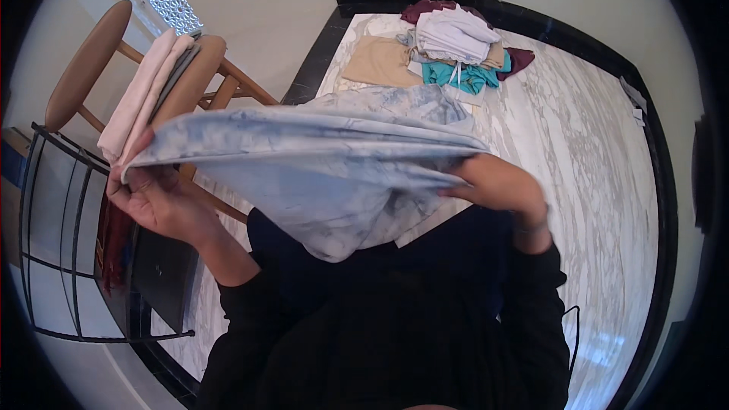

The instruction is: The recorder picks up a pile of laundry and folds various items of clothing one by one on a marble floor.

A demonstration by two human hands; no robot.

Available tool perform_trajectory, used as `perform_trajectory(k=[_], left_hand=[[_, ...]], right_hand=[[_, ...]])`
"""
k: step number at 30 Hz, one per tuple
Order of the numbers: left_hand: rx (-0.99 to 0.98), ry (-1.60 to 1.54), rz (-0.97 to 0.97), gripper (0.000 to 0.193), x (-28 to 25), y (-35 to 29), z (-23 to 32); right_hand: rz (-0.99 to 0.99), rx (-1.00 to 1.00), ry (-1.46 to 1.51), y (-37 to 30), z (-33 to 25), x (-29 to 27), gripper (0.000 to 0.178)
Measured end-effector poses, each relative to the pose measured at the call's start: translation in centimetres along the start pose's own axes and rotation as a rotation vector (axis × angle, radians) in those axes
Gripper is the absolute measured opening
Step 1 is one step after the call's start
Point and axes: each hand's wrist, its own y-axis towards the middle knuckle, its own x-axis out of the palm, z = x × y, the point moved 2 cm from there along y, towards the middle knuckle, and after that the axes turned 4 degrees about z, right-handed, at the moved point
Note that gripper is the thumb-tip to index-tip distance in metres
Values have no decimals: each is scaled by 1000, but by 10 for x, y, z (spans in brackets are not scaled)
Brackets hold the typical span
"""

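Note:
A blue and white mottled cloth (304,153), perhaps a garment, is stretched sideways between my two hands. My left hand (156,199) pinches its left end, thumb and fingers closed on the edge near the chair. At the other end my right hand (501,188), slightly blurred, grips gathered folds of the fabric; its fingertips are partly hidden by the cloth. The middle sags toward my lap in a loose, rounded fold. More fabric of the same pattern (433,102) shows behind it, over the floor; I cannot tell whether it is one piece.
Folded pink and grey cloths (144,87) lie on a tan chair (199,68) at the left. A pile of clothes, with a white garment (456,34) on top and a teal one (463,77) below, rests on the marble floor (600,182). A black metal rack (72,258) stands at lower left.

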Motion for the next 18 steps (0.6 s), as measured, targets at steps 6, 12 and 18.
perform_trajectory(k=[6,12,18], left_hand=[[-667,-49,-178,44,-16,46,-1],[30,559,-932,25,109,109,-97],[586,923,-718,89,193,241,-26]], right_hand=[[-227,-1054,610,-110,-22,-93,23],[729,338,-533,-10,35,-228,37],[1390,191,-494,-27,-55,-363,19]])
